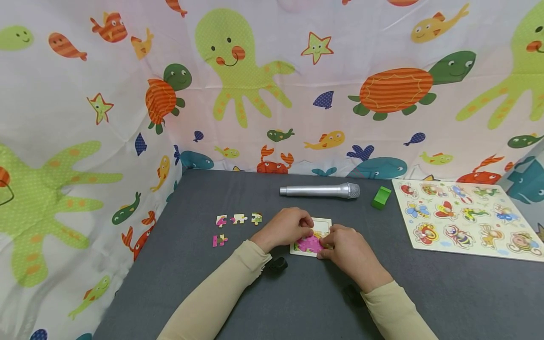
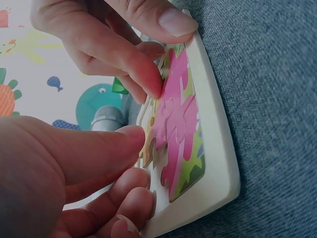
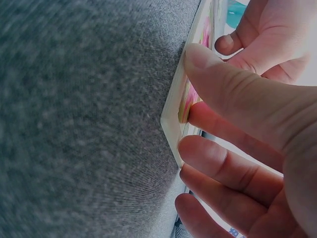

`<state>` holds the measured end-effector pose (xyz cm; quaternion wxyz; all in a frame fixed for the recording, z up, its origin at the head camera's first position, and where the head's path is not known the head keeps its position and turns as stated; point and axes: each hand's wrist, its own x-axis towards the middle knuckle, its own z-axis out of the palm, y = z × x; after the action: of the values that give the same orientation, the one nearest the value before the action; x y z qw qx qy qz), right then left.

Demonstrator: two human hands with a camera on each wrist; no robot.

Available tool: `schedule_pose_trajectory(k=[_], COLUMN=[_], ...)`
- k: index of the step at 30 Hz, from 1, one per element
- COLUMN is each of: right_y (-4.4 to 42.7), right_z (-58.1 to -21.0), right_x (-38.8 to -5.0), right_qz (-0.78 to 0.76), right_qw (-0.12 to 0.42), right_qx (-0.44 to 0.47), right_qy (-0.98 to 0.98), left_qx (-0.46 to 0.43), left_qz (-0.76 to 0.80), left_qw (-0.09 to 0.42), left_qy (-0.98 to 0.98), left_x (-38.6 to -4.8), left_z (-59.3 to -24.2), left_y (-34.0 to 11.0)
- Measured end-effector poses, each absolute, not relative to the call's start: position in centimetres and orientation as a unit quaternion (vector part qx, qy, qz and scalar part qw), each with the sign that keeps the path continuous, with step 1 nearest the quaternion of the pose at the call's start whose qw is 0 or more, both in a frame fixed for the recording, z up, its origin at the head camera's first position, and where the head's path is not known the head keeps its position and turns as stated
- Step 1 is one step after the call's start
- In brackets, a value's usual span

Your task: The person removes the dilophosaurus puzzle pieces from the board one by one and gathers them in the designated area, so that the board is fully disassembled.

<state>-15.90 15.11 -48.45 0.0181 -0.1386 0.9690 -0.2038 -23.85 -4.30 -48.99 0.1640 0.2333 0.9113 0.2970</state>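
Note:
A small jigsaw tray (image 1: 297, 253) with a pale rim lies on the table between both hands. Pink joined pieces (image 2: 173, 109) fill its near part, while its far part shows pale board. My left hand (image 1: 282, 229) is over the tray's left side, its thumb and index finger pinching a yellowish puzzle piece (image 2: 147, 151) beside the pink ones; the fingers partly hide it. From the right, my right hand (image 1: 350, 250) holds the tray, thumb on the near rim and index fingertip touching the pieces. Several loose puzzle pieces (image 1: 239, 218) lie left of the tray.
Behind the tray lies a silver microphone (image 1: 318, 191), with a green block (image 1: 381, 197) to its right. A wooden insect puzzle board (image 1: 467, 219) lies at the far right. A printed cloth (image 1: 263, 141) rises along the back and left table edges.

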Motion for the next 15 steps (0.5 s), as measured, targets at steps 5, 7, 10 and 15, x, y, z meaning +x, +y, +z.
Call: schedule_pose_trajectory(k=[5,7,10,15], right_y=[15.17,15.16,15.16,15.22], right_z=[-48.54,-48.51,-48.49,-48.61], right_x=[-15.88,-15.9,-15.97,-16.07], right_qz=[-0.205,-0.206,-0.205,-0.201], right_qw=[0.021,0.023,0.025,0.028], right_qx=[-0.138,-0.136,-0.133,-0.131], right_qy=[0.969,0.969,0.969,0.97], left_qx=[0.232,0.231,0.23,0.232], left_qz=[0.305,0.305,0.309,0.32], left_qw=[0.166,0.165,0.166,0.171], left_qy=[0.909,0.909,0.908,0.903], left_x=[-23.79,-23.81,-23.87,-23.91], left_z=[-49.06,-49.16,-49.25,-49.25], left_y=[-4.35,-4.36,-4.37,-4.47])
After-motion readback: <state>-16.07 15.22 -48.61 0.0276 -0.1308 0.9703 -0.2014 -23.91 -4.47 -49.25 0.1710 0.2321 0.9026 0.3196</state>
